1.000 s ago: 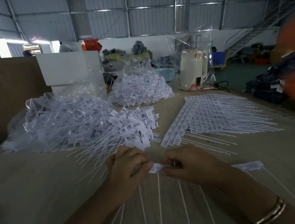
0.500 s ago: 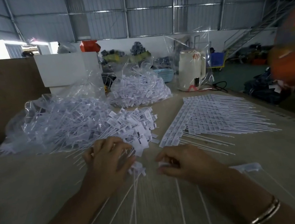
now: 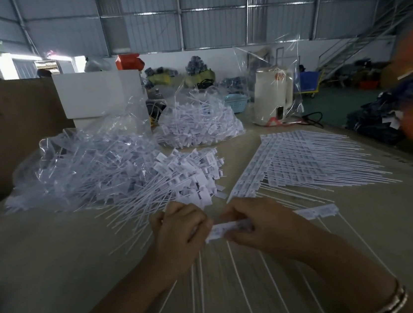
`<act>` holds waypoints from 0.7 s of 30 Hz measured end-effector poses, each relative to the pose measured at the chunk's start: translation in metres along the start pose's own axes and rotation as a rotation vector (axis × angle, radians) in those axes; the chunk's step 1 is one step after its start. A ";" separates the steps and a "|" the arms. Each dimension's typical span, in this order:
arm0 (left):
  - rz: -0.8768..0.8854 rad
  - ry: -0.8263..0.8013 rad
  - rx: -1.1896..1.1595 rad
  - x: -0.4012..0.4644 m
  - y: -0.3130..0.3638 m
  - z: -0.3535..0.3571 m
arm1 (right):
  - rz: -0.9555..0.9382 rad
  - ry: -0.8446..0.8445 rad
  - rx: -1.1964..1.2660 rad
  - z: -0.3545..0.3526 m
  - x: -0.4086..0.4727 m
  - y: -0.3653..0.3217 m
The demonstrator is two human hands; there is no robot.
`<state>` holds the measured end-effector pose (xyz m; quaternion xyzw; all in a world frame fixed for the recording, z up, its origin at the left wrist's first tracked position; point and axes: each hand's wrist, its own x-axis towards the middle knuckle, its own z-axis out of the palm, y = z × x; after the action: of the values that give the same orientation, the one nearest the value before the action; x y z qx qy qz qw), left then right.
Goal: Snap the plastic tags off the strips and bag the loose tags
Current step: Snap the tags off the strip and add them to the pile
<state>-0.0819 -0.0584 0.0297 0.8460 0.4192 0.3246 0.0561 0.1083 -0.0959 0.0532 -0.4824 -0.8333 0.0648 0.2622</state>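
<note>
We hold a strip of tags (image 3: 235,227) between both hands near the front of the table (image 3: 43,254), its thin white tails running back toward us. Our left hand (image 3: 180,231) curls its fingers around the strip's left end, and our right hand (image 3: 259,221) pinches it just beside, with the rest of the strip sticking out to the right. Just beyond the left hand lies a heap of loose tags (image 3: 177,178), spilling from an open clear bag (image 3: 89,165) at the far left. A second filled bag (image 3: 198,128) sits farther back at the centre. To the right, a stack of whole strips (image 3: 299,160) lies flat. A bracelet (image 3: 388,303) circles our right wrist.
</note>
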 end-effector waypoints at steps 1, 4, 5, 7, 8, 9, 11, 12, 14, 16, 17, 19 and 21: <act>0.002 0.009 0.017 0.001 -0.001 -0.001 | 0.010 0.004 -0.009 0.000 0.000 0.002; -0.007 0.054 0.044 0.000 -0.001 -0.001 | -0.009 -0.037 -0.086 0.000 -0.001 0.007; -0.003 0.071 0.019 -0.001 -0.001 0.000 | -0.024 -0.032 -0.108 0.000 -0.001 0.009; 0.012 0.051 -0.028 -0.001 0.000 0.000 | -0.049 0.002 -0.137 0.002 -0.002 0.009; 0.033 0.033 -0.022 -0.001 0.000 -0.001 | -0.057 0.011 -0.143 0.003 -0.002 0.007; 0.064 0.029 -0.026 0.000 -0.001 -0.002 | -0.059 0.015 -0.124 0.004 -0.002 0.006; 0.140 0.066 -0.063 0.000 -0.004 -0.007 | -0.028 0.027 -0.011 0.002 -0.001 0.006; 0.166 0.103 -0.067 -0.001 -0.007 -0.009 | 0.006 0.049 0.031 -0.001 -0.002 0.009; 0.167 0.185 -0.060 -0.003 -0.015 -0.014 | 0.086 0.092 0.040 -0.010 -0.004 0.019; 0.124 0.208 0.002 -0.004 -0.025 -0.020 | 0.113 0.107 0.033 -0.014 -0.008 0.025; 0.091 0.184 0.052 -0.004 -0.028 -0.022 | 0.102 0.105 0.035 -0.011 -0.009 0.024; 0.011 0.123 0.154 -0.003 -0.027 -0.022 | 0.061 0.078 0.035 0.000 -0.006 0.014; -0.001 0.117 0.166 -0.001 -0.017 -0.017 | 0.001 0.071 0.034 0.012 0.001 0.000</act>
<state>-0.1038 -0.0513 0.0363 0.8273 0.4474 0.3376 -0.0385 0.1019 -0.0936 0.0433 -0.4804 -0.8219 0.0621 0.2998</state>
